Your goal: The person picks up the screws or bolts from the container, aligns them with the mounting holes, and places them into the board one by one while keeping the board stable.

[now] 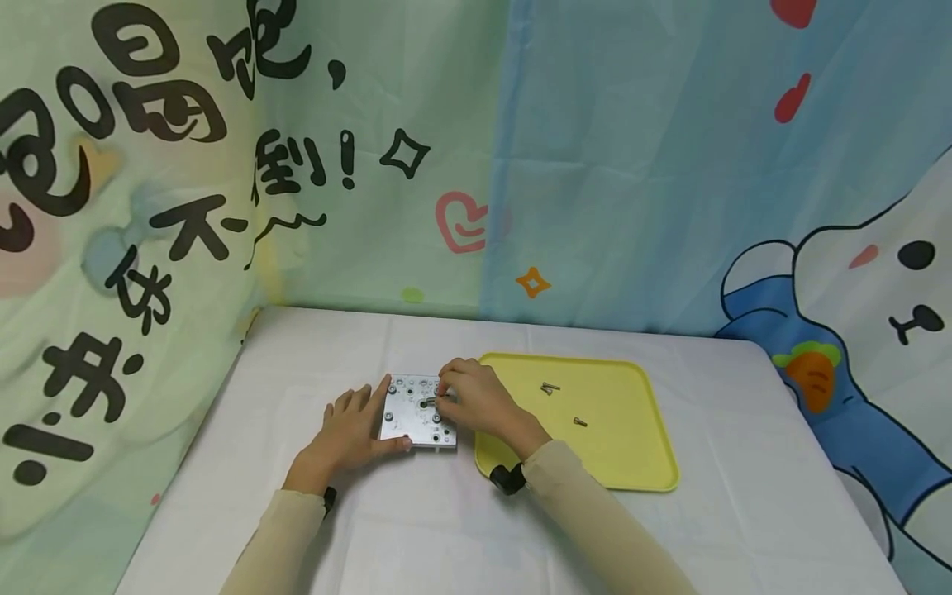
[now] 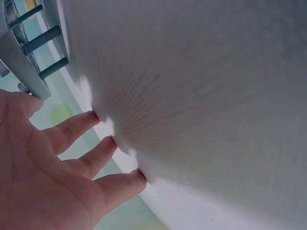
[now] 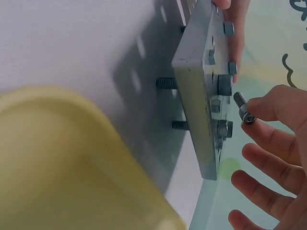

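A square silver metal plate (image 1: 402, 417) lies in front of me, with several socket-head bolts (image 3: 224, 85) through it and their threaded ends sticking out below. My left hand (image 1: 348, 433) is spread at the plate's left side, index finger by the far corner and thumb at the near edge. In the left wrist view its other fingertips press on the white cloth (image 2: 201, 120). Between thumb and index finger my right hand (image 1: 476, 398) pinches a small socket-head bolt (image 3: 243, 108), tilted, just off the plate's top face. Its remaining fingers are loosely bent.
A yellow tray (image 1: 617, 463) stands right of the plate, under my right wrist. On it lie a few loose bolts (image 1: 549, 387) and a single bolt (image 1: 580, 422) nearer me. Printed curtains (image 1: 610, 207) hang behind and at the left of the white-covered table.
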The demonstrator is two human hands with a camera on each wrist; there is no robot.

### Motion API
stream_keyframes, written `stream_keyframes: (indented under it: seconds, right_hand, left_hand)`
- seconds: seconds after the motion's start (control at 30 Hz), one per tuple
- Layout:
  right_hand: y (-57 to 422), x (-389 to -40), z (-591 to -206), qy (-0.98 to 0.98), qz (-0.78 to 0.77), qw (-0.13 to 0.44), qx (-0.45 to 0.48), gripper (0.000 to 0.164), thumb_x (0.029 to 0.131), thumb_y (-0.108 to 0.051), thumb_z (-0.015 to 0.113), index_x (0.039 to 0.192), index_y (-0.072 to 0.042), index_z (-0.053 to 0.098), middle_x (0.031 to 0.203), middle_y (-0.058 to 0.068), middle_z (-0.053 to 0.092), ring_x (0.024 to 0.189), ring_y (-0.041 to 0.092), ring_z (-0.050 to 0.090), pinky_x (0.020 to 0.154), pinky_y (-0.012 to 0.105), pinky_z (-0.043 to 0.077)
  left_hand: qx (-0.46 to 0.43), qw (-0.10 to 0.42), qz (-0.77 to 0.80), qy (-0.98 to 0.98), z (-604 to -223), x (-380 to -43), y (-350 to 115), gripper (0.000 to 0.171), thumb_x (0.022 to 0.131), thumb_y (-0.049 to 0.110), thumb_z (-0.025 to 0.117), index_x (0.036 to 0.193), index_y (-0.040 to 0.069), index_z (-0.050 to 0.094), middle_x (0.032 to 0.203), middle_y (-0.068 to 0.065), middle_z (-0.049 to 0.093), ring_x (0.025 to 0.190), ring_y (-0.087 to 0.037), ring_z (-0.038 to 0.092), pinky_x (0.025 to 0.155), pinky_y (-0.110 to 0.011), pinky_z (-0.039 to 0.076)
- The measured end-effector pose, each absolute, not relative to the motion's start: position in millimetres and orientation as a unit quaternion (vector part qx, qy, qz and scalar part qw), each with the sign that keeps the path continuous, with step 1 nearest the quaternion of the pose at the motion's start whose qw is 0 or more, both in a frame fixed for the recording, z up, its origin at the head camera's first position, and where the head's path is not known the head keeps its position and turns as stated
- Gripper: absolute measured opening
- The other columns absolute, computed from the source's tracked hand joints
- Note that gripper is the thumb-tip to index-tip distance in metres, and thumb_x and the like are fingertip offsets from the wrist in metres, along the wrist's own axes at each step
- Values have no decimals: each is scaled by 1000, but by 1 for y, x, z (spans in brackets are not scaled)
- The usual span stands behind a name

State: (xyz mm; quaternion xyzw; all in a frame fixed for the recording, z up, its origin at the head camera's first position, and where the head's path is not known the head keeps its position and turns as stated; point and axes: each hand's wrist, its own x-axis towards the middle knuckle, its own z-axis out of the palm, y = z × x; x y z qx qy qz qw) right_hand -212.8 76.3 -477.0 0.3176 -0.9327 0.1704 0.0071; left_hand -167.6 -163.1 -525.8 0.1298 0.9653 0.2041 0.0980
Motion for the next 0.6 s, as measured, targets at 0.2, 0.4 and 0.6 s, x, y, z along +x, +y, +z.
stream_keyframes:
  seconds: [0.2,0.4,0.6]
  right_hand:
    - [68,-213,-477,-935,151,0,321,10,92,-25,72,87,-16,73,118,4,65,106,25,59,88,46,49]
    - [65,-212,-476,-937,134,-1,322,11,93,-26,71,88,-17,73,118,2,64,106,24,59,88,45,48]
    - [60,-213,-476,-938,118,-5,327,11,94,-27,68,89,-17,72,119,2,64,107,23,58,91,45,47]
  left_hand:
    - [129,97,206,965,-524,-166,-163,110,82,69,67,162,16,15,154,-29,33,137,-55,28,107,-72,22]
    - [130,97,208,965,-523,-165,-164,109,83,69,67,162,16,15,154,-29,32,137,-55,28,106,-72,22]
    - [130,94,214,964,-524,-166,-164,109,83,69,67,162,16,15,154,-29,32,138,-55,28,107,-72,21]
